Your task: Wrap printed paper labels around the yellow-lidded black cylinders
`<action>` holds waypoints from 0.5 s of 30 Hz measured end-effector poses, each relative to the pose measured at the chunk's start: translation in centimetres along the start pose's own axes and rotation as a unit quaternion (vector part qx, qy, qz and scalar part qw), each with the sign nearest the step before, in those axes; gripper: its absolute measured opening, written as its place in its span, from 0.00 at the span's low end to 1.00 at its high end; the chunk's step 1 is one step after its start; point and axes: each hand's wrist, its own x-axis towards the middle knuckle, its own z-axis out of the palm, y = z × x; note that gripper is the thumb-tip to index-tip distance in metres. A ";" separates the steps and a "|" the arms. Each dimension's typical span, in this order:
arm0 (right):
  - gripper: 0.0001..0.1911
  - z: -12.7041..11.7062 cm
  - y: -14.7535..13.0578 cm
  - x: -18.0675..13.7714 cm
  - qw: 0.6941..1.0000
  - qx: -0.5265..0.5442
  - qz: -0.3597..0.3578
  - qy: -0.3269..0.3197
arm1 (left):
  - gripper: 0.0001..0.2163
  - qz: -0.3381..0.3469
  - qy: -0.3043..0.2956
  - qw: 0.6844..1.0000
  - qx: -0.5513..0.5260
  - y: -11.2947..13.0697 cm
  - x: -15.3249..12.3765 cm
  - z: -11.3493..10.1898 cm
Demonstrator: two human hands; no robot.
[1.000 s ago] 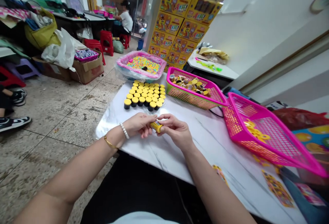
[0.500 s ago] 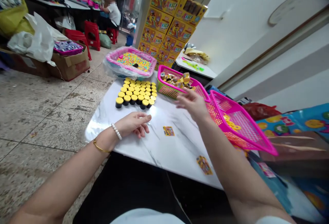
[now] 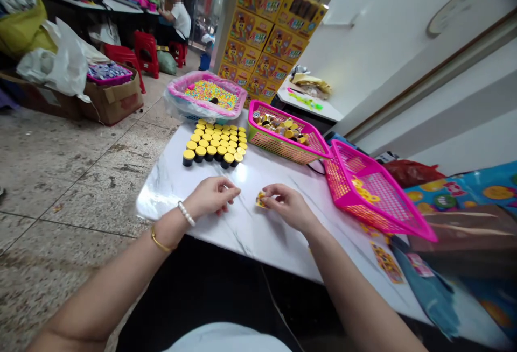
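while both forearms are reached forward over the near edge of the white marble table (image 3: 250, 233), the hands are set close together at mid-table.

left hand (image 3: 212, 197): laid palm-down on the tabletop, wrist straight, fingers loosely curled and pointed toward 3 o'clock. nothing is seen held in it, and the grip is recorded as slack and empty. a pearl bracelet (image 3: 186, 213) and a gold bangle (image 3: 159, 239) are worn on that wrist.

right hand (image 3: 287, 205): lowered to the table surface, knuckles up, fingers bent toward 9 o'clock. a small yellow sticker (image 3: 260, 199) is pinched at its edge between thumb and fingertips. the sticker is located between the two hands, low over the tabletop, near the left fingertips but apart from them. whether it is touching the table cannot be told.

surroundings, taken from the hands:
- a block of black jars with yellow lids (image 3: 214, 145) is stood in rows at 12 o'clock of the left hand.
- a lined tub of coloured beads (image 3: 181, 105) is placed beyond the jars, further at 12.
- a green-and-pink basket (image 3: 278, 150) holding loose small parts is noted at 1 o'clock of the right hand.
- a tilted pink basket (image 3: 396, 206) is noted at 3 o'clock, well apart.
- printed stickers (image 3: 385, 260) are lying on the table at 4 o'clock.
- stacked yellow cartons (image 3: 266, 34) are seen at far 12 o'clock.
- a seated person (image 3: 177, 15) is seen at far 11 o'clock.
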 end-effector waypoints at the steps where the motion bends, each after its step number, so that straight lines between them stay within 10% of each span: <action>1: 0.11 0.6 -0.8 -0.3 0.998 0.065 0.005 0.001 | 0.18 0.010 0.028 1.000 0.011 -0.3 -0.5 0.5; 6: 0.21 3.6 -4.7 -1.1 0.961 0.275 0.015 -0.010 | 0.12 0.059 0.070 0.996 -0.017 -0.7 -3.0 1.8; 11: 0.16 4.5 -6.3 -0.3 0.967 0.211 0.026 -0.137 | 0.09 0.039 0.066 0.997 0.033 0.0 -4.8 -0.6; 15: 0.19 6.1 -6.7 -0.2 0.977 0.198 0.004 -0.078 | 0.12 0.046 0.222 0.974 -0.028 -0.1 -6.8 -1.1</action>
